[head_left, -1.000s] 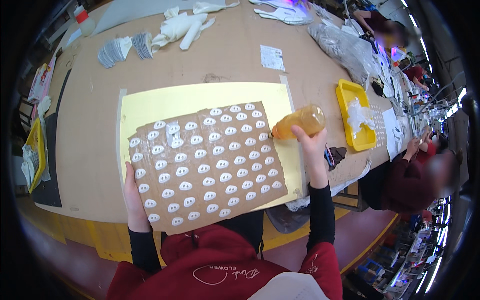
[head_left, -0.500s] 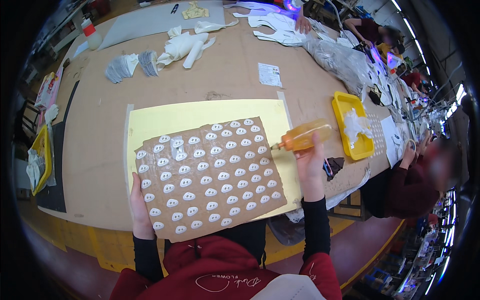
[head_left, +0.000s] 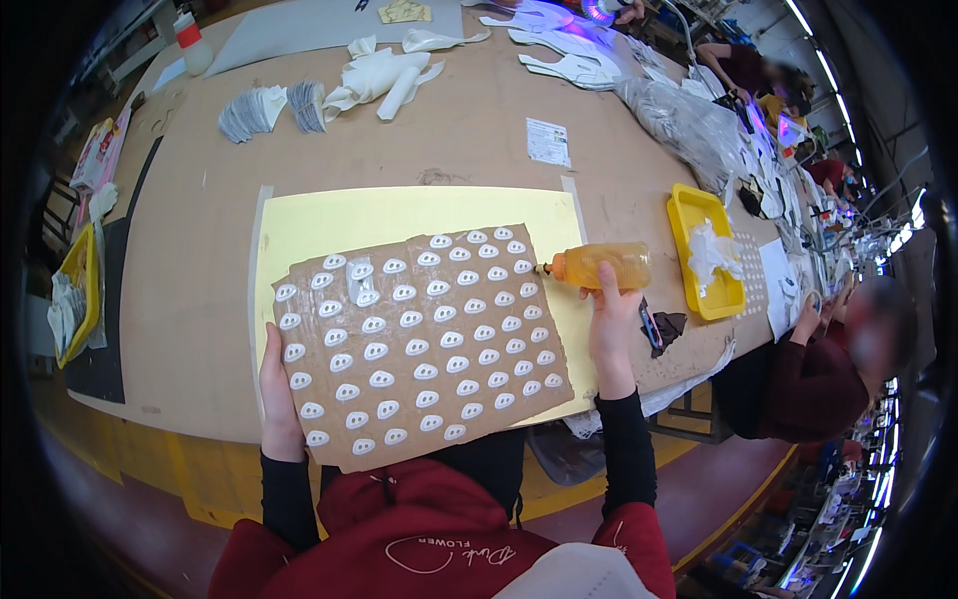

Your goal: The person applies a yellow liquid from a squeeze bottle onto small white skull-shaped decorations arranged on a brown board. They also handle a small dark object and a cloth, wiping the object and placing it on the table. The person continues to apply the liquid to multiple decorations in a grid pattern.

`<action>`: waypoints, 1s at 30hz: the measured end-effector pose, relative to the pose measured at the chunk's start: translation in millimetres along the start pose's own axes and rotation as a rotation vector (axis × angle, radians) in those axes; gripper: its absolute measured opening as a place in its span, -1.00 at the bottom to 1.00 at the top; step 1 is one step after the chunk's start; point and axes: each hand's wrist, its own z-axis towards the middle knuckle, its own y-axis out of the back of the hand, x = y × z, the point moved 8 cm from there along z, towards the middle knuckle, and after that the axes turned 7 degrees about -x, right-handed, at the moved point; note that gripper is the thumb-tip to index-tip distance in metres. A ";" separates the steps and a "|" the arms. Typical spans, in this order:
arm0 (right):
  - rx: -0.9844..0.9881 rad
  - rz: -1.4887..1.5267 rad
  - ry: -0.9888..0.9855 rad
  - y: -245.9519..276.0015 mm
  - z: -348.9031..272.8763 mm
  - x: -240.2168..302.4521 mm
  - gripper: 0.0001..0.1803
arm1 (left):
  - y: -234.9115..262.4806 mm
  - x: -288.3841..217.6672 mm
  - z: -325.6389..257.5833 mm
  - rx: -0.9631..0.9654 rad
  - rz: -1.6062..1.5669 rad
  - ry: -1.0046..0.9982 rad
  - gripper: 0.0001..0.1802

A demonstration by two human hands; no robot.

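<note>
My left hand (head_left: 279,389) grips the left edge of a brown cardboard sheet (head_left: 394,336), thumb along the side and the other fingers hidden beneath. Rows of small white rounded-triangle pieces (head_left: 425,371), each with two dark holes, cover the sheet. It is held slightly tilted over a pale yellow sheet (head_left: 399,208). My right hand (head_left: 613,329) is closed around a squeeze bottle (head_left: 621,265) of amber liquid. The bottle lies nearly level, its thin nozzle pointing left at a white piece by the sheet's right edge. Whether the tip touches cannot be told.
A yellow tray (head_left: 681,235) with white scraps stands right, beside a cutter knife (head_left: 650,324) on dark cloth. White fabric (head_left: 384,80), stacked grey-white pieces (head_left: 251,112) and a red-capped bottle (head_left: 196,52) lie farther back. A co-worker (head_left: 823,374) sits at right.
The bottle has turned more level. Its nozzle has moved up along the cardboard's right edge, from one white piece to the one above. My left hand keeps its hold.
</note>
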 end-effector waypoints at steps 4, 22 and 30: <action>0.000 -0.037 0.004 -0.6 1.6 -3.7 -0.69 | 0.2 0.4 1.6 0.038 -0.034 -0.003 -0.45; 0.139 -0.241 0.134 -21.5 -10.5 13.0 -0.60 | -5.9 1.1 -1.7 0.060 -0.042 0.023 -0.44; 0.196 -0.300 0.186 -37.3 -16.4 19.9 -0.54 | -3.7 1.0 -0.9 0.049 -0.045 0.023 -0.44</action>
